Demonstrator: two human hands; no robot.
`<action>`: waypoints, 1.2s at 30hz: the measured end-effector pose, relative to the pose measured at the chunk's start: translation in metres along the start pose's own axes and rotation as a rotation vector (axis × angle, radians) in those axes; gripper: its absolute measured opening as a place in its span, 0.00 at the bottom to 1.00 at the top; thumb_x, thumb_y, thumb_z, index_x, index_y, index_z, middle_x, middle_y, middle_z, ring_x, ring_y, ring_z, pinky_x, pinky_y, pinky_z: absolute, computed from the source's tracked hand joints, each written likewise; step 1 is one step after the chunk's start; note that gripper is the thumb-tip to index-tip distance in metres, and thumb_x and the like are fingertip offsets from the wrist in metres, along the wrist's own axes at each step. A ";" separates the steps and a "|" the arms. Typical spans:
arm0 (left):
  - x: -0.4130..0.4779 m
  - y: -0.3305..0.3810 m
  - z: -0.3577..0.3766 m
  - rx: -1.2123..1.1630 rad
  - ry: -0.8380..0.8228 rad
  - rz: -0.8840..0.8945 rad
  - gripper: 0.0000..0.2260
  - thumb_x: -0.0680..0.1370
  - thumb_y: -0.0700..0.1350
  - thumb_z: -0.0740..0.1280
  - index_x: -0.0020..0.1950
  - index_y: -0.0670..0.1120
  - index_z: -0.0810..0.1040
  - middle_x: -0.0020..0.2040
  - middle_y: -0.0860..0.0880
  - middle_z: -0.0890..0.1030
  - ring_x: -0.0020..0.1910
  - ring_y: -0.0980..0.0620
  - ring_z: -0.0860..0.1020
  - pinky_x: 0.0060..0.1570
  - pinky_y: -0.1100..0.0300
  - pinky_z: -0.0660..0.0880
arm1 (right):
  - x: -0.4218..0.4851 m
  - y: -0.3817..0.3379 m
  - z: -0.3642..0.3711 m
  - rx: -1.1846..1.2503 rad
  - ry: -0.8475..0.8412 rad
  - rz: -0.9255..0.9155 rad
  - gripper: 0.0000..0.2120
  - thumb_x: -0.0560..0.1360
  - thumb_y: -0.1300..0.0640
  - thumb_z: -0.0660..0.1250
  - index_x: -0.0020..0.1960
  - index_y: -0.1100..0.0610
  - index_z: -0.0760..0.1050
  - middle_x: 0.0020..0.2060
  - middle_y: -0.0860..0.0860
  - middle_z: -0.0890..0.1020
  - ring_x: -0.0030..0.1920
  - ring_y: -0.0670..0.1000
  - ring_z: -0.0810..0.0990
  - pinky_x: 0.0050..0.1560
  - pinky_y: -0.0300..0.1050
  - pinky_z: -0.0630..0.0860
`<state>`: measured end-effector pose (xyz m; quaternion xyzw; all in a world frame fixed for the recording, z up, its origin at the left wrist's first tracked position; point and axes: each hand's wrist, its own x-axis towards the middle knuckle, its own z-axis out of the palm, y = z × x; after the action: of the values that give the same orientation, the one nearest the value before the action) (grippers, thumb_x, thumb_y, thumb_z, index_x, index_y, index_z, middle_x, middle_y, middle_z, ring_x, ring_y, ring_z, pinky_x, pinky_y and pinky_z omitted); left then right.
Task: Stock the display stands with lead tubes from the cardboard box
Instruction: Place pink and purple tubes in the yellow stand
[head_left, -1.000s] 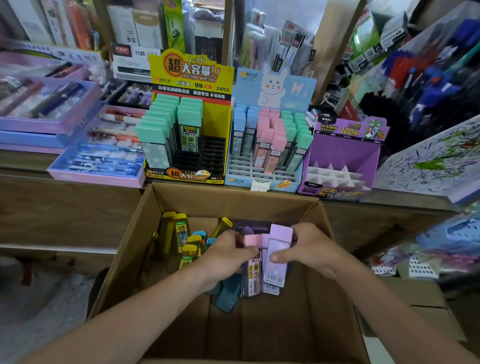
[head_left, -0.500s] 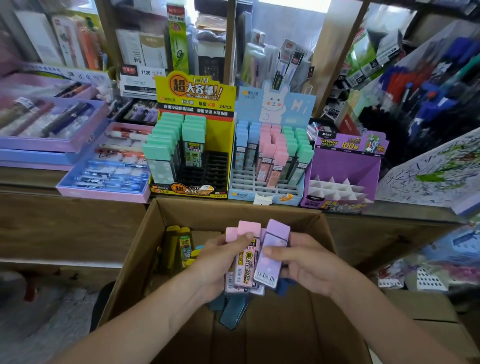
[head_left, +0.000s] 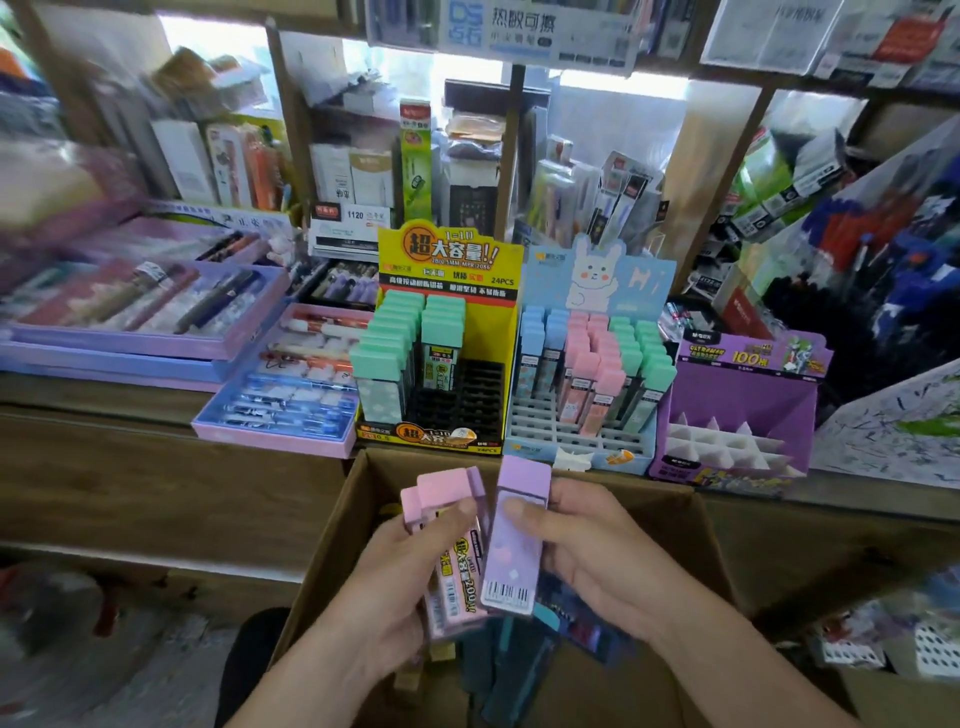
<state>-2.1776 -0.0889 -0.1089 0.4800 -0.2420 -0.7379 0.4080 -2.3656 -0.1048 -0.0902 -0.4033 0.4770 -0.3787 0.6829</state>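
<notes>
My left hand (head_left: 387, 582) grips a bundle of pink lead tubes (head_left: 447, 499) above the open cardboard box (head_left: 337, 525). My right hand (head_left: 587, 551) holds a single purple lead tube (head_left: 514, 545), thumb across its front, right beside the pink bundle. More tubes, dark teal ones, lie loose in the box below my hands. On the counter behind stand a yellow display stand (head_left: 447, 254) with green tubes and open black slots, a blue bunny display stand (head_left: 597, 270) with blue, pink and green tubes, and a purple display stand (head_left: 743, 395) with bare white dividers.
Purple and pink trays of pens (head_left: 156, 312) fill the counter's left side. Shelves of packaged stationery rise behind the stands. A rack of blue and red pens (head_left: 893, 249) leans at the right. The wooden counter front (head_left: 156, 467) stands behind the box.
Both hands have lifted the tubes up out of the box toward the stands. The purple tube has separated to the right of the pink bundle. The view has tilted upward.
</notes>
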 end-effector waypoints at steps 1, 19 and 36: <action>-0.001 0.002 -0.001 -0.018 0.011 0.034 0.09 0.71 0.47 0.75 0.46 0.44 0.86 0.50 0.36 0.86 0.45 0.38 0.86 0.38 0.51 0.82 | 0.003 -0.002 0.004 -0.005 0.000 -0.008 0.12 0.81 0.62 0.66 0.63 0.62 0.80 0.57 0.58 0.86 0.60 0.60 0.84 0.64 0.59 0.79; 0.003 -0.008 -0.019 -0.236 0.184 0.173 0.20 0.66 0.44 0.77 0.56 0.40 0.83 0.50 0.36 0.86 0.48 0.38 0.86 0.42 0.48 0.84 | 0.049 -0.103 0.004 -0.781 0.259 -0.541 0.06 0.79 0.54 0.72 0.50 0.43 0.78 0.46 0.45 0.87 0.43 0.46 0.85 0.51 0.52 0.84; 0.011 -0.001 -0.028 -0.164 0.247 0.082 0.10 0.73 0.40 0.76 0.53 0.38 0.83 0.45 0.39 0.87 0.42 0.43 0.87 0.41 0.54 0.81 | 0.118 -0.155 0.016 -1.257 0.370 -0.723 0.09 0.74 0.66 0.70 0.47 0.54 0.84 0.36 0.41 0.78 0.36 0.38 0.73 0.39 0.40 0.69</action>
<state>-2.1552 -0.0963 -0.1271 0.5221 -0.1484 -0.6731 0.5024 -2.3402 -0.2679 0.0139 -0.7788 0.5485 -0.2972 0.0654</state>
